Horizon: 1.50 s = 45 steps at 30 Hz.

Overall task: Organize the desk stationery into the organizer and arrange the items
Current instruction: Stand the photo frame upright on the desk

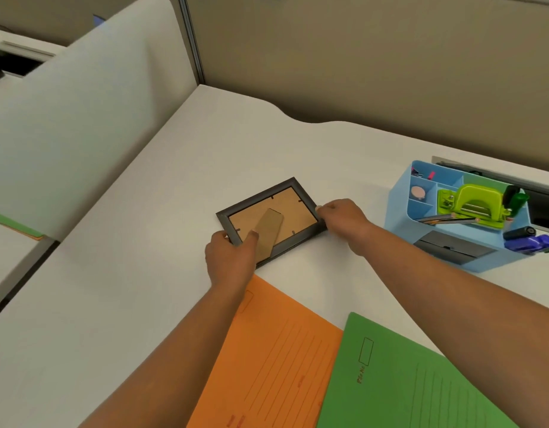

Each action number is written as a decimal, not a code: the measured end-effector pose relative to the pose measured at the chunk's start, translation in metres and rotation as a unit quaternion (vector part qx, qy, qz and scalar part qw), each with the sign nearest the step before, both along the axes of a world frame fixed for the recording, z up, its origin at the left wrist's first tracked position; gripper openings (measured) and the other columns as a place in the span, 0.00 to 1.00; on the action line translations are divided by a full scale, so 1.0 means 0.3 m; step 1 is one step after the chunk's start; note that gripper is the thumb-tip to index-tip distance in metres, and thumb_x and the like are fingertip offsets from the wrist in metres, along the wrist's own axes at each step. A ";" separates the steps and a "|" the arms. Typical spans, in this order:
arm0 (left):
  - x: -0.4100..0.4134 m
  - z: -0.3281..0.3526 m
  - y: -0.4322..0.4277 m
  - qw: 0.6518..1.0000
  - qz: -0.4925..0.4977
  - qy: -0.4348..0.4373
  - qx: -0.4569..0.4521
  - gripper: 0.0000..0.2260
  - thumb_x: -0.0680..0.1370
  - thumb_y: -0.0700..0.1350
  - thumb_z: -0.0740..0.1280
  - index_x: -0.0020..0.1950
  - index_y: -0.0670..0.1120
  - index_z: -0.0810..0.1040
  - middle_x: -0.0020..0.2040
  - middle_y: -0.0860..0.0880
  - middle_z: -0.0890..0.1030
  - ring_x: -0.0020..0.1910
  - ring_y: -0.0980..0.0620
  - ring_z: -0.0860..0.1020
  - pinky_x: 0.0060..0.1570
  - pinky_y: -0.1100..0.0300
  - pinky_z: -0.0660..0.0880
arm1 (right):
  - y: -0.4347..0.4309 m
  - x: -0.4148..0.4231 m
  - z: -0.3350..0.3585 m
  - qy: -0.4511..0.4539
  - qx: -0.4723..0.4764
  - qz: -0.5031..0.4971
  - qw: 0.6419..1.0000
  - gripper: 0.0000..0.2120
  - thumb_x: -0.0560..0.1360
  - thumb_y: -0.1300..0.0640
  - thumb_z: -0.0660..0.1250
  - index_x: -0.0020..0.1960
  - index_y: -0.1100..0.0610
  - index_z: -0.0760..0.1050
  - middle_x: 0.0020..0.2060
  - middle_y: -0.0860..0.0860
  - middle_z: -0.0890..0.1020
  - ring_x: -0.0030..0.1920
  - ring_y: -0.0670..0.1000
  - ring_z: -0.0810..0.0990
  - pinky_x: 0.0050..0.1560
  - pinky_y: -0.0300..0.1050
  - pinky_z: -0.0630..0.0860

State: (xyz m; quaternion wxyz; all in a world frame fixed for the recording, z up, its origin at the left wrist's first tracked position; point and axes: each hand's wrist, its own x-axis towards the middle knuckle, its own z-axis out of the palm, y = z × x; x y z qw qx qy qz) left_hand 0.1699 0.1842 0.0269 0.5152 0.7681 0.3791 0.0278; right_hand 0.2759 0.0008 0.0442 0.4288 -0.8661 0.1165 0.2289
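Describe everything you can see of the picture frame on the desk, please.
The picture frame lies face down on the white desk, turned at an angle. Its rim is dark grey, its back brown cardboard with small dark clips and a folded cardboard stand. The left hand grips its near left corner, thumb on the back; the right hand holds its right corner.

Both bare forearms reach from the near edge toward the middle and converge. The left hand grips the near-left corner of the picture frame, thumb on top. The right hand, knuckles up, pinches its right corner with curled fingers.
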 end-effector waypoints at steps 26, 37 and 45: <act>0.075 0.201 0.008 0.948 -0.262 0.110 -0.147 0.23 0.77 0.65 0.61 0.56 0.47 0.79 0.50 0.48 0.82 0.49 0.49 0.81 0.50 0.53 0.78 | -0.096 -0.097 0.515 -0.293 -0.104 0.319 0.895 0.06 0.73 0.54 0.73 0.47 0.47 0.78 0.31 0.44 0.83 0.34 0.43 0.81 0.45 0.48 0.79; 0.236 0.229 -0.079 0.939 -0.024 -0.076 -0.334 0.26 0.74 0.44 0.73 0.69 0.38 0.69 0.54 0.43 0.82 0.50 0.51 0.84 0.56 0.55 0.79 | -0.062 -0.042 0.536 -0.309 -0.190 0.319 0.876 0.02 0.74 0.52 0.70 0.45 0.49 0.78 0.31 0.45 0.82 0.37 0.46 0.79 0.42 0.48 0.78; 0.281 0.252 -0.104 0.932 -0.007 -0.013 -0.362 0.35 0.69 0.75 0.57 0.60 0.48 0.78 0.53 0.46 0.84 0.49 0.43 0.84 0.49 0.49 0.80 | 0.040 0.048 0.491 -0.294 -0.226 0.329 0.869 0.03 0.73 0.52 0.71 0.43 0.48 0.77 0.32 0.46 0.82 0.37 0.48 0.81 0.42 0.48 0.79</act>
